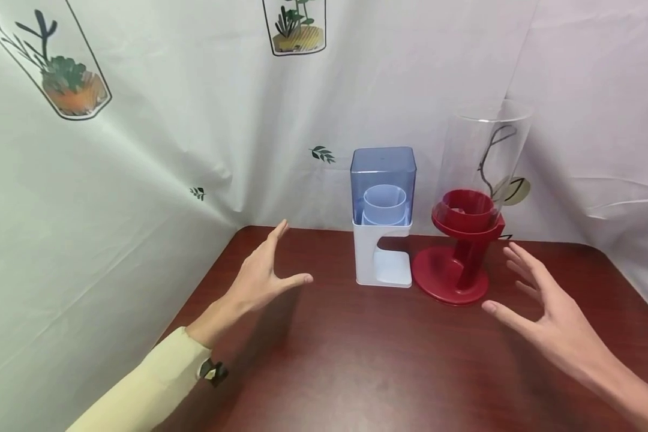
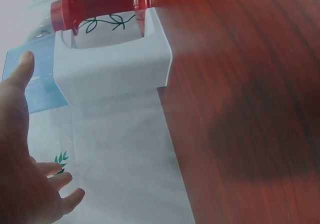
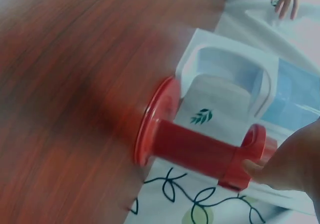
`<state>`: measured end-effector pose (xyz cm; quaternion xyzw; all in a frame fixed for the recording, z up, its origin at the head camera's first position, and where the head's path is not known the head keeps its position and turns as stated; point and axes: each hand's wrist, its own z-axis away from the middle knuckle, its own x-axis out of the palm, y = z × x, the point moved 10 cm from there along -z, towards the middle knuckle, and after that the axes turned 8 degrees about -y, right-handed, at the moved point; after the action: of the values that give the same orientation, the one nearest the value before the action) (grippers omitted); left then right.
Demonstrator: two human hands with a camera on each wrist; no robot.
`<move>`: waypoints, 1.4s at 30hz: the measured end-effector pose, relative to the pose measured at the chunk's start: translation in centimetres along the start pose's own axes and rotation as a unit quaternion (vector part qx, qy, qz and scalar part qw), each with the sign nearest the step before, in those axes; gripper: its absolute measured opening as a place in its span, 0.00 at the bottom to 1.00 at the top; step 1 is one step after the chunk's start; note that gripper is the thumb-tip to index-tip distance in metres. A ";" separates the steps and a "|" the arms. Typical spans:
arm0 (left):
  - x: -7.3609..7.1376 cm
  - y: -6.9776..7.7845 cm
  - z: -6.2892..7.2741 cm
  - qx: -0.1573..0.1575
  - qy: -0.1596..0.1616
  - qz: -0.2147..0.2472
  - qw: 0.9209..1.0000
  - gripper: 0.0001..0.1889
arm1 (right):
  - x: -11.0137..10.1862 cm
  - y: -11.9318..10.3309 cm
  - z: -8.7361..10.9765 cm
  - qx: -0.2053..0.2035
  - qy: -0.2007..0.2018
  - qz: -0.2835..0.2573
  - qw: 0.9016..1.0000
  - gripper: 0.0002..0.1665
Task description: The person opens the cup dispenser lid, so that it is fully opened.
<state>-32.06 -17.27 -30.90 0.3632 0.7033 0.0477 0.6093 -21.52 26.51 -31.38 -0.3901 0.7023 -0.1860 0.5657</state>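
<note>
My left hand point(image 1: 256, 276) is held above the table to the left, thumb and fingers spread, holding nothing. On the other side my right hand point(image 1: 553, 309) hovers with its fingers apart, also holding nothing. Between them stands a small dispenser with a white base point(image 1: 367, 258) and a translucent blue box point(image 1: 383, 162) on top, a round cup shape inside it. Just right of it is a red stand point(image 1: 467, 264) with a round foot, bearing a tall clear cylinder point(image 1: 470, 144). In the right wrist view, my thumb overlaps the red stand point(image 3: 195, 151); contact cannot be told.
Both items stand upright near the back edge of a dark red-brown wooden table point(image 1: 351, 354). Behind and to the sides hangs a white cloth point(image 1: 156, 180) printed with plants and leaves. A dark band with a small device point(image 1: 213, 372) is on my left wrist.
</note>
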 end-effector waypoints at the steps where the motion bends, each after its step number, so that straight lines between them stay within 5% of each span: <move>1: -0.1 0.1 -0.2 0.002 0.002 0.011 1.000 0.65 | 0.2 -0.3 -0.2 -0.004 -0.004 -0.011 1.000 0.60; 26: 0.3 0.2 -5.5 0.009 -0.006 0.215 0.977 0.54 | 3.9 -5.3 -6.3 -0.022 -0.079 -0.163 0.983 0.50; 42: 4.0 2.7 -9.9 0.047 -0.040 0.257 0.964 0.58 | 5.3 -5.6 -11.3 -0.007 -0.072 -0.143 0.987 0.61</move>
<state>-39.62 -9.38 -30.30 0.5618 0.5627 0.1547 0.5863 -30.60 16.94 -27.63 -0.5029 0.5975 -0.2318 0.5800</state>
